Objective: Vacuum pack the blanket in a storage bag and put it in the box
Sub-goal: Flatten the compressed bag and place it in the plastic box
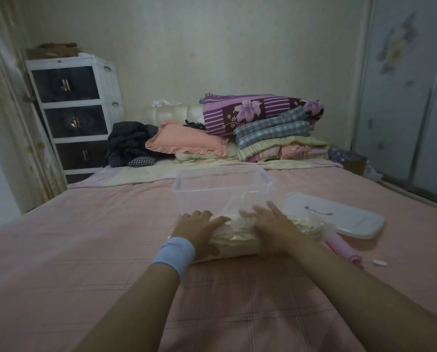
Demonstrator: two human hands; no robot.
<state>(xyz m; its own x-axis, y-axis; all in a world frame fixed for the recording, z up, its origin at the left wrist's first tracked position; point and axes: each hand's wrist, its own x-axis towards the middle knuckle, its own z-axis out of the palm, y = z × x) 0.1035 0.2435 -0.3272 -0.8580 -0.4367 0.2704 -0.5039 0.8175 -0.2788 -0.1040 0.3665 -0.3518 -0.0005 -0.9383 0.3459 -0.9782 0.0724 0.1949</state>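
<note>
1. The clear box (222, 189) stood open on the bed (85, 237).
2. The bag with the squashed blanket (235, 238) lay on the bed, just in front of the box. It would likely go in best lifted flat from both ends.
3. The left hand (202, 224) and right hand (270, 222) lay on top of the bag with fingers spread, pressing, not grabbing.

Crumpled cream blanket (234, 236) inside clear storage bag (310, 224), just beside near wall of open transparent box (220, 185)
</note>
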